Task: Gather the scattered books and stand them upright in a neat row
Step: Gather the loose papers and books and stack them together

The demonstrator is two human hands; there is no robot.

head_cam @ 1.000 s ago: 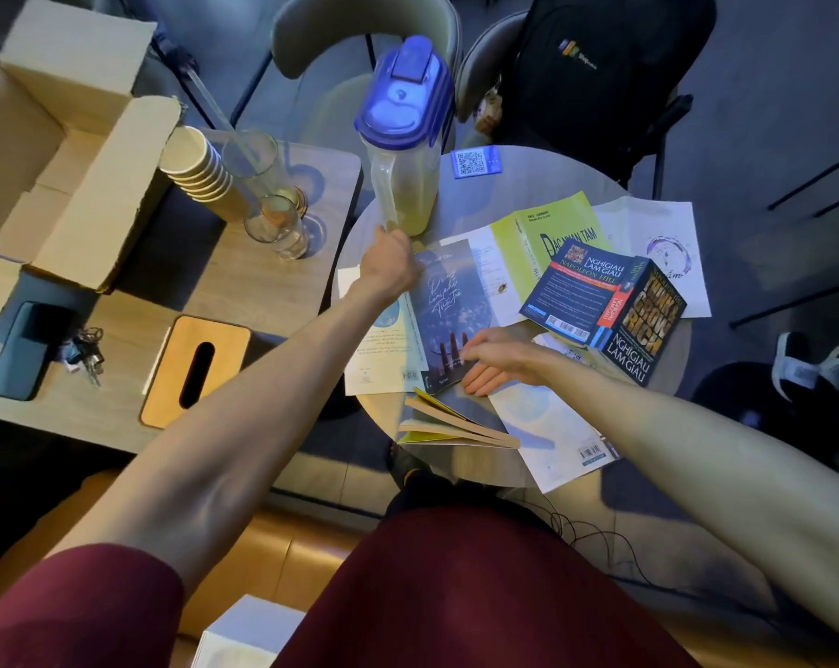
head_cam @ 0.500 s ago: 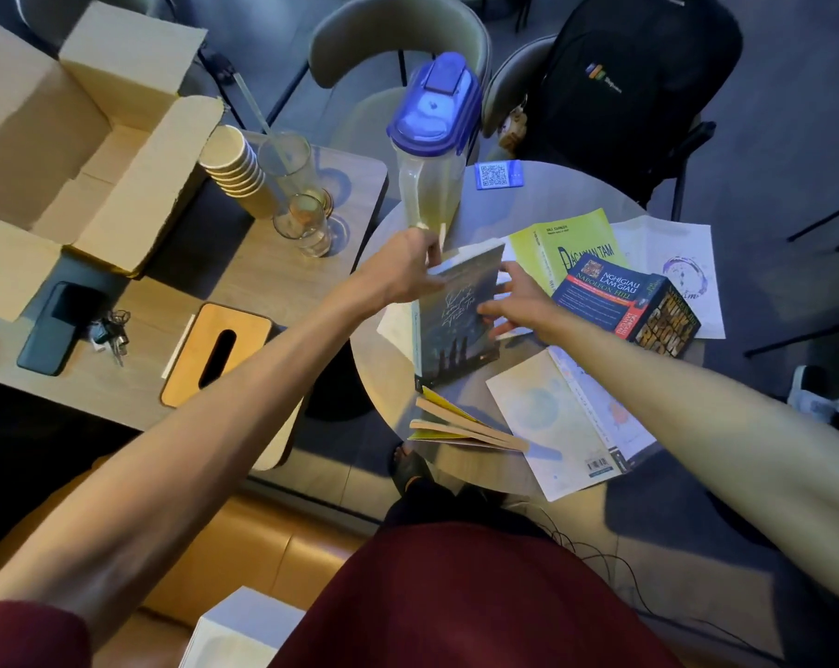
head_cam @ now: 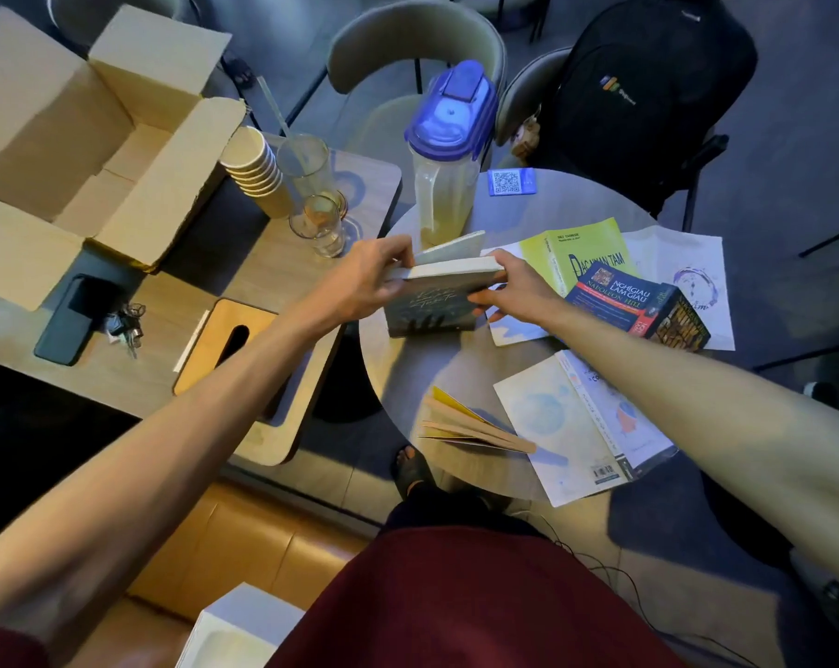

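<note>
dark book (head_cam: 427, 308) upright | left hand (head_cam: 359, 286), right hand (head_cam: 518, 286) fingers grasp its edges | pitcher (head_cam: 446, 161) behind

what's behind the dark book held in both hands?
A pale book shows just behind the dark book, with the blue-lidded jug beyond it. The pale book's lower part and cover are hidden, so its title cannot be read.

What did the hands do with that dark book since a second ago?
The dark book lay flat on the round table; now it has been tipped up to stand on its edge. The left hand and right hand grip its two sides. The yellow book, the blue book and the pitcher stayed put.
</note>
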